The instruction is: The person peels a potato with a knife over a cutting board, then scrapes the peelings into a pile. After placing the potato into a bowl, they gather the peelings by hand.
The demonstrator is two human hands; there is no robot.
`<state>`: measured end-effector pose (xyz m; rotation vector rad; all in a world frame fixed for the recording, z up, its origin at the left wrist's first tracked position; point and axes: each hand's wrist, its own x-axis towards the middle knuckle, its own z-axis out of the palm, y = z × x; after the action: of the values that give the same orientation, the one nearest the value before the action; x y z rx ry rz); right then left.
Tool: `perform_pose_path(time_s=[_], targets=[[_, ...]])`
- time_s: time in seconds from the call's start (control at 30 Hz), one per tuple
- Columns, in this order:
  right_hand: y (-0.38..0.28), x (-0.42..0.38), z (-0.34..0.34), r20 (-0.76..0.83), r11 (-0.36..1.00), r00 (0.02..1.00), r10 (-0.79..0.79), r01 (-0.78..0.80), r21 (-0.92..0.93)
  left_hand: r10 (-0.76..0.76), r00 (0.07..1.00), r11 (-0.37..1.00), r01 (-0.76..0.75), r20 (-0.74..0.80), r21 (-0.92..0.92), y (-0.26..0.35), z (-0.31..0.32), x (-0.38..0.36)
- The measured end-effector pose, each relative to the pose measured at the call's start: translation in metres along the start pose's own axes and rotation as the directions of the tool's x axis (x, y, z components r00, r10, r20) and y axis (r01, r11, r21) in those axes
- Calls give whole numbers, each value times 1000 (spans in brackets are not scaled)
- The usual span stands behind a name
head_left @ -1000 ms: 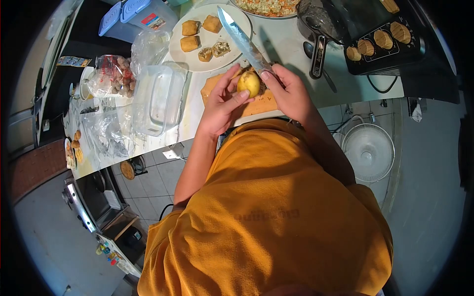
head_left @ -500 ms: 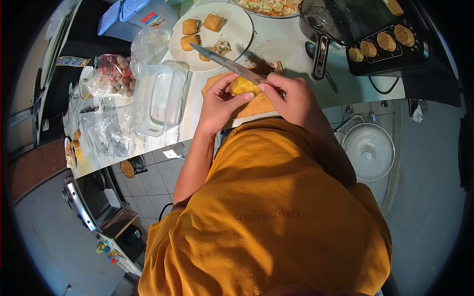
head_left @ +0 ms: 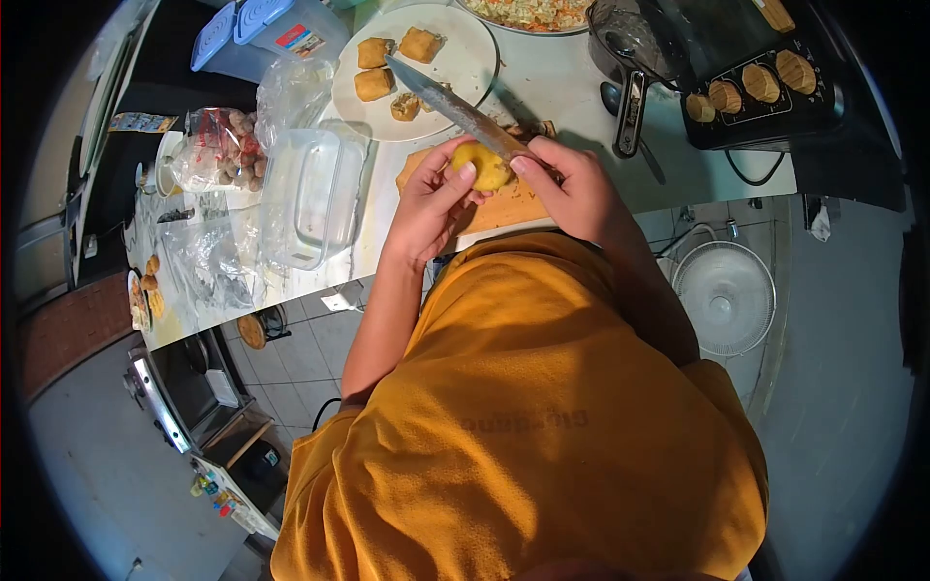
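My left hand is closed round a rounded yellow piece of food that looks like a peeled potato, with some brown spots. A knife is gripped in my right hand, its blade slanting up and left past the yellow piece to the plate's edge. My right thumb is close to the piece's right side. Below both hands lies a wooden cutting board, partly covered by them, with dark scraps at its far edge. Beyond it, a white plate bears several golden fried pieces, one of them torn open.
Left of the board stand a clear plastic container and a bag of brown round items. A bowl of shredded vegetables sits at the back. To the right are a handled pot, a spoon and a black appliance with knobs.
The yellow piece has turned in my left hand and shows a smoother, rounder face. My left fingers have shifted round it. The knife tip has moved up and slightly right.
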<state>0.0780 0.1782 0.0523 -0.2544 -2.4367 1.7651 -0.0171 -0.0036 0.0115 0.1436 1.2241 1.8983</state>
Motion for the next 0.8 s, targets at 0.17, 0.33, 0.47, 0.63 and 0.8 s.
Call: perform_pose_path(time_s=[0.17, 0.33, 0.47, 0.63, 0.8], targets=[[0, -1, 6, -65, 999, 998, -13, 15, 36, 41, 998, 994, -37, 39, -98, -5, -7, 4], [0, 0, 1, -21, 996, 998, -56, 54, -73, 30, 999, 998, -28, 34, -51, -4, -6, 2], [-4, 1, 4, -46, 994, 999, 9, -14, -112, 36, 999, 999, -36, 36, -7, -9, -9, 5], [-4, 0, 1, -24, 991, 999, 31, -34, -131, 49, 999, 998, -50, 11, 34, -13, -9, 5], [-3, 1, 3, -64, 985, 997, 43, -53, -165, 39, 998, 999, -38, -50, 13, -6, 6, 2]])
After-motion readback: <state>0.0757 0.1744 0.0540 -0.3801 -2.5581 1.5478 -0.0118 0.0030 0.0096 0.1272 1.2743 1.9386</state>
